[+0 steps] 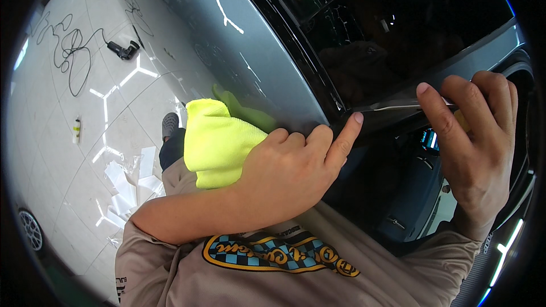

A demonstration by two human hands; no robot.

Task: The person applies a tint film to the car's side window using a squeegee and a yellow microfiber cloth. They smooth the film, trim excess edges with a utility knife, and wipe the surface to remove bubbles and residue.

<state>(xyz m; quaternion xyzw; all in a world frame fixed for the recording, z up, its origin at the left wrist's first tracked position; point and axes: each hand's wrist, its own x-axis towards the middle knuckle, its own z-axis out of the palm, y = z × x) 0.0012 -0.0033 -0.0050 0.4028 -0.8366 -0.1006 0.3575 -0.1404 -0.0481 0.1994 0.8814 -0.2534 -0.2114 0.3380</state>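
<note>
My left hand [296,170] is closed around a bright yellow-green microfiber cloth [219,142], which hangs beside the grey-blue car door panel [267,62]. Its index finger stretches out to the corner where the black window trim [307,51] ends. In my right hand [480,136] is a thin, pointed metal tool [392,104], pinched between thumb and fingers. The tool's tip lies at that same trim corner, just above my left fingertip. My right fingers hide most of its handle, so its exact kind cannot be told.
Dark window glass [387,34] spans the upper right, above the car's interior with a lit screen [430,140]. On the tiled floor lie a black corded power tool [123,50], its looped cable [74,51], a small bottle [76,131] and white paper scraps [122,185].
</note>
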